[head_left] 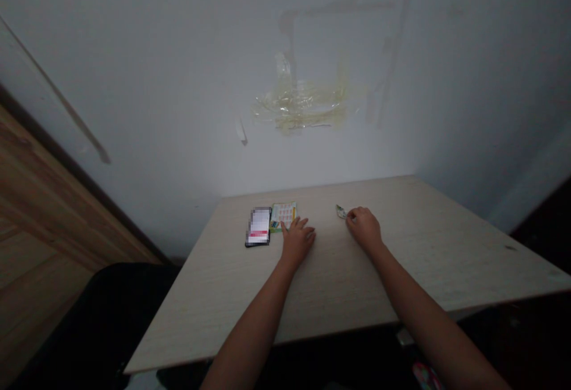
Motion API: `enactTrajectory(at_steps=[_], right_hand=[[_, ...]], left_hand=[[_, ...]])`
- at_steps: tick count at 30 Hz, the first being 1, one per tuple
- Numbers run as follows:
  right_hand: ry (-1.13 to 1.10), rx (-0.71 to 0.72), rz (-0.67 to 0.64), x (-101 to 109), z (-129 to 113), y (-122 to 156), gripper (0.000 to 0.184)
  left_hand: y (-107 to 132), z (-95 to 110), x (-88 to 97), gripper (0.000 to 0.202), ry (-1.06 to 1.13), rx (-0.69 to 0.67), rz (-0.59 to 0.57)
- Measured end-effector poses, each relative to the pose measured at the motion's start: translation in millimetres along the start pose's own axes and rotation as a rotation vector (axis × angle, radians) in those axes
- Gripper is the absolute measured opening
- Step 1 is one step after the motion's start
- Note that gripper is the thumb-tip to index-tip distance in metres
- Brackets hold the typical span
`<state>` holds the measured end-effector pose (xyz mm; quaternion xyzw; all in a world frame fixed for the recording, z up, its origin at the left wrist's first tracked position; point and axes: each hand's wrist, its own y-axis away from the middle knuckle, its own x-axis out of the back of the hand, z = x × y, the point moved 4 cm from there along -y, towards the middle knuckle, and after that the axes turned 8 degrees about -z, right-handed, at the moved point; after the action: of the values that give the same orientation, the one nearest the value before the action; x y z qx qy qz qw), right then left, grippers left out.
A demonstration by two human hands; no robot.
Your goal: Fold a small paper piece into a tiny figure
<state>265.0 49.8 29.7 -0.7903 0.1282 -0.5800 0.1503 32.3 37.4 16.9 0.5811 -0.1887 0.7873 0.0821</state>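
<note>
My left hand (298, 241) rests on the table with its fingers spread. Its fingertips lie at the lower right edge of a small printed sheet (284, 213) with rows of pictures and a green and yellow border. Left of that sheet is a smartphone (259, 226) with a lit, blurred screen. My right hand (366, 228) is closed in a pinch on the near end of a small, crumpled-looking printed paper piece (341, 211), pale with dark green. Its kind is too small to tell, and part of it is hidden behind my fingers.
The pale wooden table (339, 295) stands against a grey wall (178, 81) with peeling clear tape (303, 107) on it. A wooden door or panel (49, 229) stands at the left, beside a dark chair-like shape (120, 301).
</note>
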Motion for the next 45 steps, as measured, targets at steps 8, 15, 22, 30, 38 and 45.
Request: enactTrajectory(at_steps=[8,15,22,30,38,45], right_hand=[[0.109,-0.095,-0.042,-1.5,3.2,0.2,0.017],[0.171,-0.142,-0.04,-0.1,5.6,0.6,0.019],[0.16,-0.129,-0.012,0.3,8.6,1.6,0.019],[0.107,-0.137,0.019,0.8,9.7,1.1,0.02],[0.093,-0.094,0.114,8.5,-1.8,4.4,0.025],[-0.117,0.35,-0.05,-17.7,-42.7,7.8,0.036]], left_hand=[[1.5,-6.1,0.8,0.027,-0.115,0.062,0.026],[3.3,-7.4,2.1,0.033,-0.19,0.128,0.05],[4.2,-9.4,1.9,0.033,-0.2,0.164,0.057],[3.7,-11.1,2.6,0.034,-0.168,0.176,0.07],[1.9,-15.2,1.8,0.039,-0.202,0.2,0.113],[1.9,-17.6,2.8,0.04,-0.201,0.228,0.134]])
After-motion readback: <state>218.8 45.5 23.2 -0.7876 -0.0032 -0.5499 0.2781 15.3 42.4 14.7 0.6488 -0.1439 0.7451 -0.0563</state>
